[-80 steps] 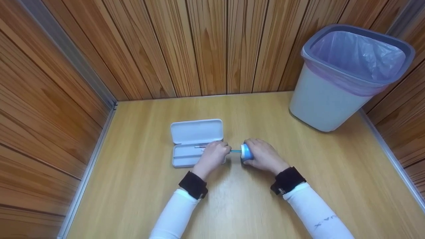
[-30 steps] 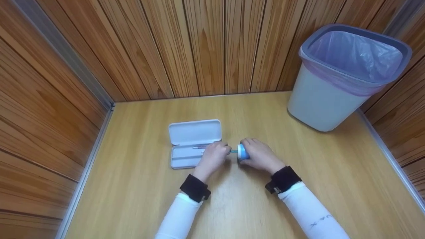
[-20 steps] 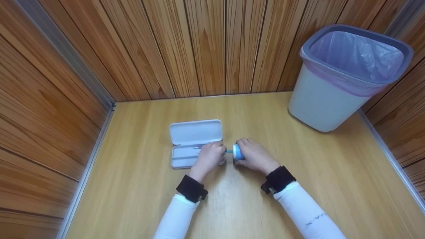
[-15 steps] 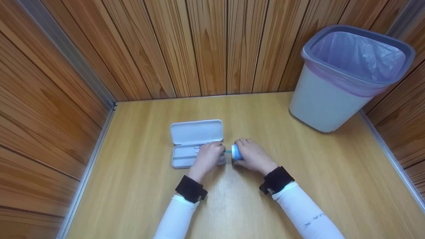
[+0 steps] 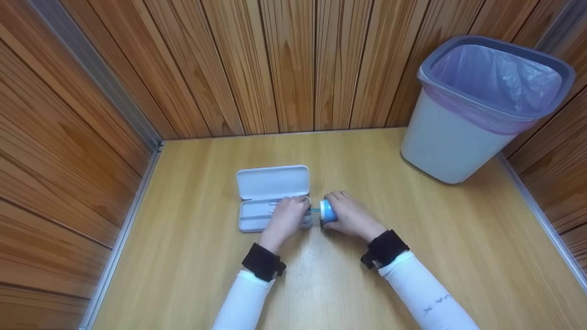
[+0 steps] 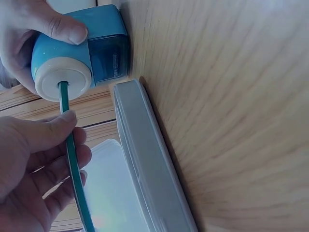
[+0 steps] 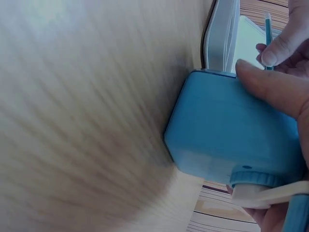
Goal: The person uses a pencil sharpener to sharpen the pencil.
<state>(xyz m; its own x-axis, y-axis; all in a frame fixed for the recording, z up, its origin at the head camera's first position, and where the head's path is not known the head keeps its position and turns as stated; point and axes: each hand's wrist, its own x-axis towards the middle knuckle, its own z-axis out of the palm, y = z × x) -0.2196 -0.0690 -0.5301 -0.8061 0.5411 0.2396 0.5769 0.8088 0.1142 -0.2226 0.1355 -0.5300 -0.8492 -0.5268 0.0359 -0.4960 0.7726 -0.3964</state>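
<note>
My left hand [image 5: 286, 216] pinches a green pencil [image 6: 72, 154] between thumb and fingers, above the right part of an open pale pencil case [image 5: 274, 181]. The pencil's far end goes into the round white front of a blue crank pencil sharpener [image 6: 108, 48]. On the table, just right of the case, my right hand [image 5: 352, 217] grips that sharpener, thumb and fingers around its body. The crank [image 7: 277, 193] shows at the back in the right wrist view. The pencil's tip is hidden inside the sharpener.
Slim pencil-like items [image 5: 274, 203] lie in the case, partly covered by my left hand. A bin [image 5: 451, 133] with a purplish liner stands at the back right. Wood-plank walls [image 5: 293, 68] close off the back and sides of the table [image 5: 206, 275].
Compared with 2.7 seconds ago, my right hand and the sharpener have shifted left, closer to the case. My left hand has moved slightly left with the pencil. Little changes in the last half second.
</note>
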